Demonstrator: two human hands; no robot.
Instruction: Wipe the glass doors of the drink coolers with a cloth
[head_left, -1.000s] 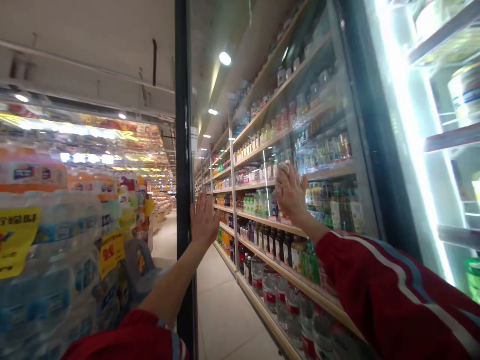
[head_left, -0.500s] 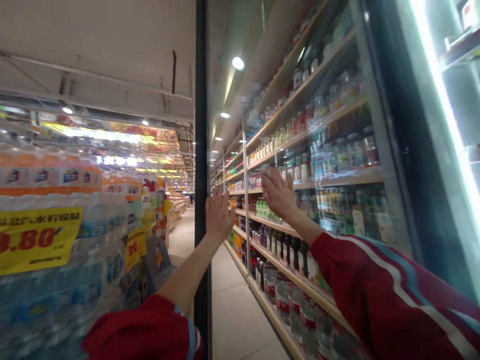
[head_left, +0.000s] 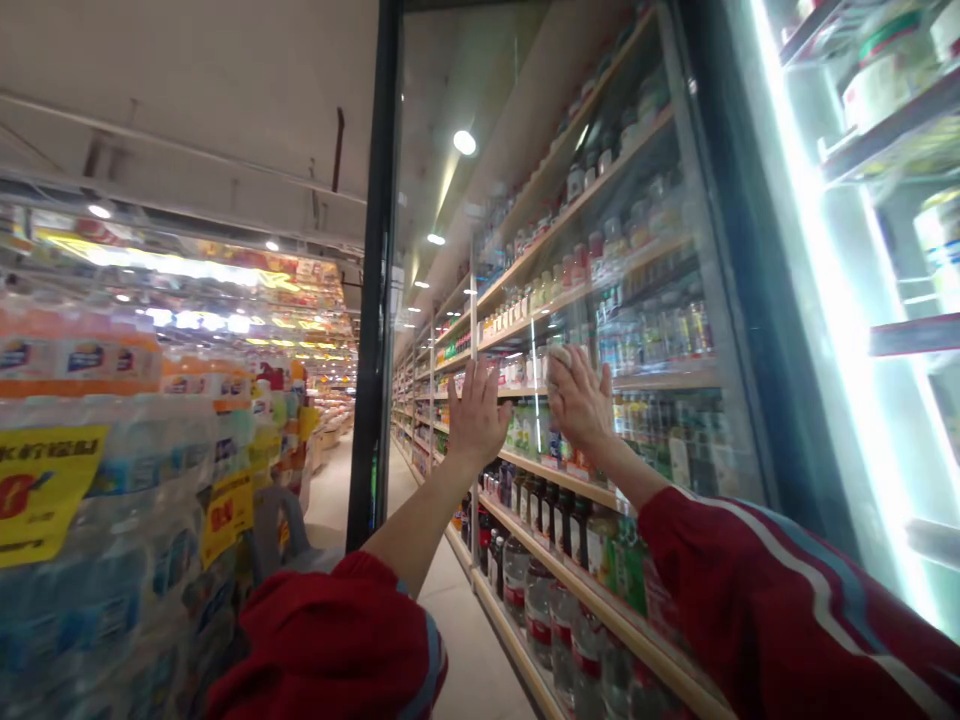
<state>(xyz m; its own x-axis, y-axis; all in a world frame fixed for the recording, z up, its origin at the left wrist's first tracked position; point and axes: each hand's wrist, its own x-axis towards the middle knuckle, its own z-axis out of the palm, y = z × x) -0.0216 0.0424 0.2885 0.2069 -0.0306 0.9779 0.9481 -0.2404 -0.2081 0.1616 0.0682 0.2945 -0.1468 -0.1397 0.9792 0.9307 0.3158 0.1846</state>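
A tall glass door (head_left: 439, 90) with a dark frame stands open in front of me. My left hand (head_left: 477, 418) lies palm-first against the glass, fingers spread, right of the frame's upright edge. Higher and to the right, my right hand (head_left: 585, 405) presses a pale, crumpled cloth (head_left: 557, 362) to the pane; most of the cloth is hidden under the fingers. Long red sleeves with pale stripes cover both forearms in part.
Lit cooler shelves (head_left: 915, 338) with jars and cans stand at the right. Stacked packs of bottled drinks (head_left: 112, 480) with yellow price signs (head_left: 45, 495) fill the left, beside a grey chair (head_left: 281, 530). Shelves of bottles (head_left: 570, 475) show in the glass.
My left hand has moved right, from beside the frame edge further onto the pane. My right hand has shifted slightly right with the cloth. The view has turned right, showing more cooler shelves.
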